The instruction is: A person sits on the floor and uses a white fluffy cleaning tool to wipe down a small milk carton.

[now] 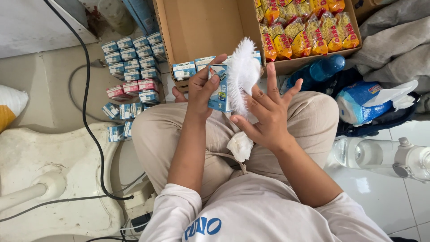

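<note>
The left hand (204, 89) is closed around a small blue-and-white carton (219, 89), thumb on its front face and fingers wrapped behind, holding it upright above the person's lap. The right hand (268, 114) is spread wide, fingers fanned and apart, its fingertips touching a fluffy white duster (243, 74) that stands against the right side of the carton (how the duster is gripped cannot be told, since the palm faces away). A crumpled white cloth (240, 145) lies on the lap just below the right hand, between the beige trouser legs (152, 134). Just beyond the hands an open cardboard box (201, 27) sits on the floor, with a row of like cartons (184, 69) along its near edge. A second box (309, 60) beside it to the right is packed with yellow-and-red snack packets (309, 27). More small cartons (132, 58), blue and a few pink, are stacked on the floor to the left, near a black cable (87, 89) that winds across the tiles. To the right lie a blue bottle (320, 69), a blue-and-white bag (363, 103), grey fabric (394, 40) and a clear plastic bottle (380, 157) on its side.
</note>
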